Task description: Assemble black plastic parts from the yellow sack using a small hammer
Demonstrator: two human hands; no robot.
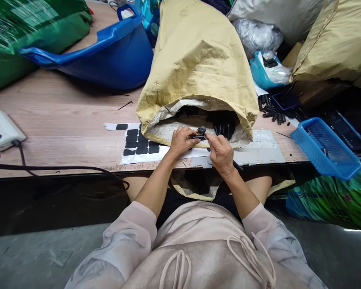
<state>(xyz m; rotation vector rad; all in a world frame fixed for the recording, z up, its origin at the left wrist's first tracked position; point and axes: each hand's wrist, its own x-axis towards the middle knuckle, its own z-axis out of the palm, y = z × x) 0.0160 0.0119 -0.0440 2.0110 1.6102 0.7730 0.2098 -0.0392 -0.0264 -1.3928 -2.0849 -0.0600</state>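
Note:
My left hand point(182, 141) is closed, its fingers pinching a small dark part point(197, 137). A round black end point(201, 130) shows between the two hands; which piece it belongs to I cannot tell. My right hand point(220, 154) is closed around a tool with a black handle point(237, 165), whose butt sticks out below the palm. The tool's tip is too small to make out. Both hands meet in front of the open mouth of a yellow woven sack point(198, 72). Inside it lie several black parts point(224, 125).
A sheet of black stickers point(142, 143) lies left of my hands. Behind it stands a blue basin point(114, 60). At the right are a blue basket point(327, 150) and loose black pieces point(272, 110). A white box point(4, 130) with a cable sits far left.

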